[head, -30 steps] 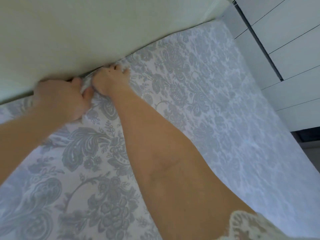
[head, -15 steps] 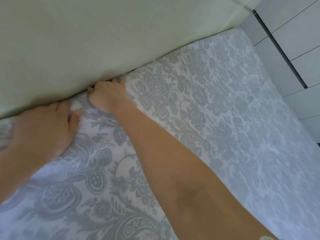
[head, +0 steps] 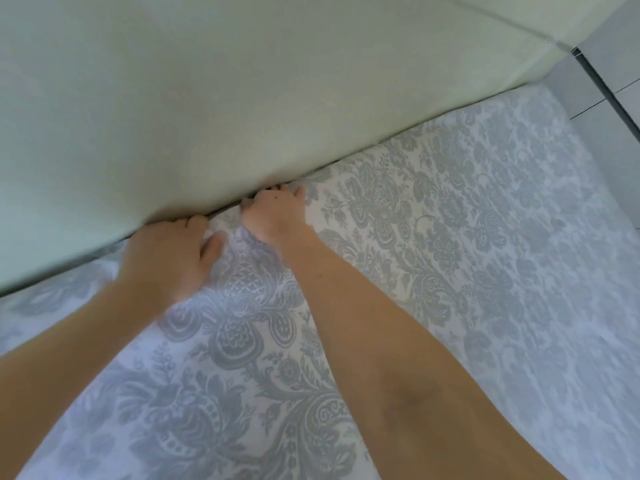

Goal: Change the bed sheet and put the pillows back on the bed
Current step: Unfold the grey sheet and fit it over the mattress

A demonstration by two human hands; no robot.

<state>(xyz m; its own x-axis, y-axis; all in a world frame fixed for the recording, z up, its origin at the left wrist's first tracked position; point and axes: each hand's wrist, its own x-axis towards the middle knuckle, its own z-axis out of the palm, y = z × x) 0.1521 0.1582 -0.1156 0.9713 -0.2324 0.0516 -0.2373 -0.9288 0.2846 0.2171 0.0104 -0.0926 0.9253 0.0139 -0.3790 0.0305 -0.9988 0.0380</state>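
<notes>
Head view, looking down along the head end of the bed. A bed sheet [head: 450,271], white with a grey damask flower pattern, lies spread flat over the mattress and fills the lower and right parts of the view. Its far edge runs into the narrow dark gap below a pale cream headboard [head: 242,98].

The left hand [head: 169,261] rests palm down on the sheet at this gap. Its fingers lie close together and reach under the headboard's lower edge, while its thumb [head: 214,243] is spread away from them and presses on the cloth. The right hand [head: 277,216] is just beside it, touching the sheet at the same seam, knuckles up, fingers bent downward into the gap.

The fingertips of both hands are hidden by the headboard, so it cannot be told whether they pinch the cloth or only push it. A small raised fold [head: 225,226] of sheet stands between the two hands.

White cupboard panels [head: 609,74] with a dark seam occupy the top right corner, beyond the bed's side.
</notes>
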